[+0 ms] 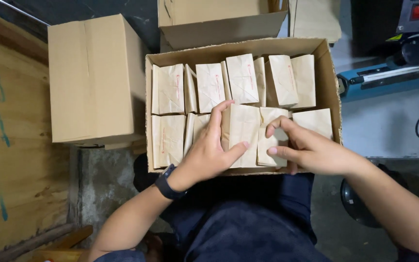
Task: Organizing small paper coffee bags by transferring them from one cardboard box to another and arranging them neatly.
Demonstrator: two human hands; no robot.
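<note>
The left hand (208,153) is spread wide, thumb and fingers bracketing a brown paper packet (241,136) that stands in the near row of the open carton (327,73) resting on the person's lap. The right hand (306,148) pinches narrowly on the smaller packet (270,145) just beside it, fingertips on its folded top. That packet sits lower and slightly askew; pushed down hard between its neighbours, its fold could crumple or the paper could tear, I judge. The carton overhangs the knees too (nothing else seems to hold it), so a firm press on the near edge might tip it.

Counting: beyond the hands the far row shows about six packets, some edge-on and hard to separate; the near row shows about six more, so roughly twelve. Cardboard boxes number three: the carton in hand, a closed box (93,77) to the left of the left hand, and an open box (221,19) beyond. A blue sealing machine (384,77) lies beyond the right hand.
</note>
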